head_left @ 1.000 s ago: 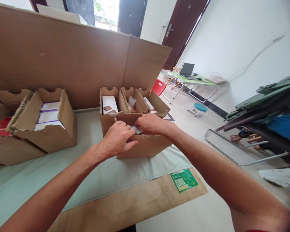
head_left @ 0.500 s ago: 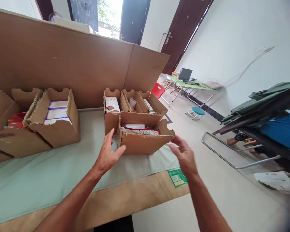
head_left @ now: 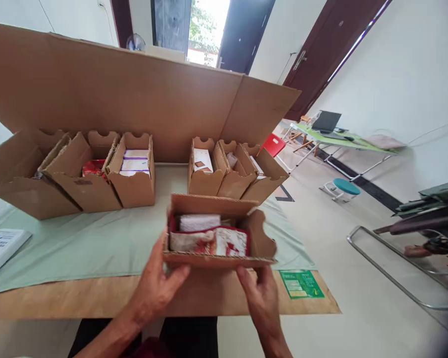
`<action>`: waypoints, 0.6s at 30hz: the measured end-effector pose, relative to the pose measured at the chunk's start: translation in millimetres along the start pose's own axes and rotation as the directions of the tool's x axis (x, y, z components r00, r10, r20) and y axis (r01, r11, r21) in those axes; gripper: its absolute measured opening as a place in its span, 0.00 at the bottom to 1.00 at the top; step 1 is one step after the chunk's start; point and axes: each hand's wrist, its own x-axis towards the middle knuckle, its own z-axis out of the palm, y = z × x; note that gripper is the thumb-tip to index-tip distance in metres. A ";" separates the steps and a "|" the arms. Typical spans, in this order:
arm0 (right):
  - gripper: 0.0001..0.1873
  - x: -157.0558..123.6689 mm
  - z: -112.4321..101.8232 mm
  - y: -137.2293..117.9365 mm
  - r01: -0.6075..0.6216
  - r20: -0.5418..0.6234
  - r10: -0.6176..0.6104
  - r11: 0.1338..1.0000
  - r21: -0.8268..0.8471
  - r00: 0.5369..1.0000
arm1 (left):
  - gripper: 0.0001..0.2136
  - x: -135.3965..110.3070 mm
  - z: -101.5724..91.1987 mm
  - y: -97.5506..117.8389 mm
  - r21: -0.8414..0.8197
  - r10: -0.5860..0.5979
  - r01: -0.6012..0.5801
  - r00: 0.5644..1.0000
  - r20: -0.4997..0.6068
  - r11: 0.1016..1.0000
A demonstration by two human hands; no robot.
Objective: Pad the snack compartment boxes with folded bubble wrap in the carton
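Observation:
A small open cardboard box point(head_left: 212, 262) is held between my two hands near the front edge of the table. Inside it are packets point(head_left: 229, 242) with red and white printing and a pale wrapped pack behind them. My left hand point(head_left: 159, 278) grips the box's left end, thumb along the near side. On the near right corner, my right hand point(head_left: 259, 291) is closed with its thumb against the front wall. Some fingers of both hands are hidden by the box.
Cardboard boxes with contents stand in two groups, one on the left point(head_left: 84, 191) and one on the right point(head_left: 207, 181), before a tall cardboard panel point(head_left: 153, 94). A white package point(head_left: 3, 248) lies at far left. A teal stool point(head_left: 345, 186) and folding table point(head_left: 358, 144) are beyond.
Both hands, open beside the box before, have closed on it. The box has come away from the right-hand group toward me and tilted. The view has shifted left.

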 end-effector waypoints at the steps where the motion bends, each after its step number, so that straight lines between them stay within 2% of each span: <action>1: 0.24 1.0 15.8 -7.4 0.016 0.053 -0.018 0.999 0.034 0.998 | 0.33 1.6 -14.7 2.2 0.031 0.001 0.001 0.998 -0.059 1.000; 3: 0.25 8.1 38.8 -17.9 0.035 0.122 -0.046 0.996 0.087 0.991 | 0.32 9.7 -32.7 5.4 0.077 0.018 -0.009 0.992 -0.125 0.997; 5: 0.26 13.3 43.3 -19.4 0.040 0.115 -0.052 0.994 0.105 0.992 | 0.34 14.7 -33.5 5.2 0.092 0.048 -0.037 0.991 -0.122 0.995; 9: 0.30 -1.6 13.5 -4.3 0.029 -0.003 -0.029 0.998 0.054 1.000 | 0.38 -0.5 -10.7 -2.0 0.082 0.091 -0.089 0.996 -0.025 0.993; 12: 0.30 -23.6 0.7 2.4 0.027 0.013 -0.027 0.999 0.031 1.000 | 0.38 -21.4 -9.0 -2.9 0.075 0.062 -0.061 0.998 -0.018 0.995; 15: 0.30 -24.3 17.4 1.3 0.047 0.117 -0.056 0.996 0.073 0.992 | 0.39 -37.4 -25.5 2.3 0.125 0.027 -0.012 0.993 -0.119 0.992; 18: 0.33 8.9 55.7 -2.7 0.062 0.173 -0.096 0.980 0.190 0.980 | 0.40 -54.1 -39.3 7.8 0.246 0.028 0.027 0.976 -0.217 0.969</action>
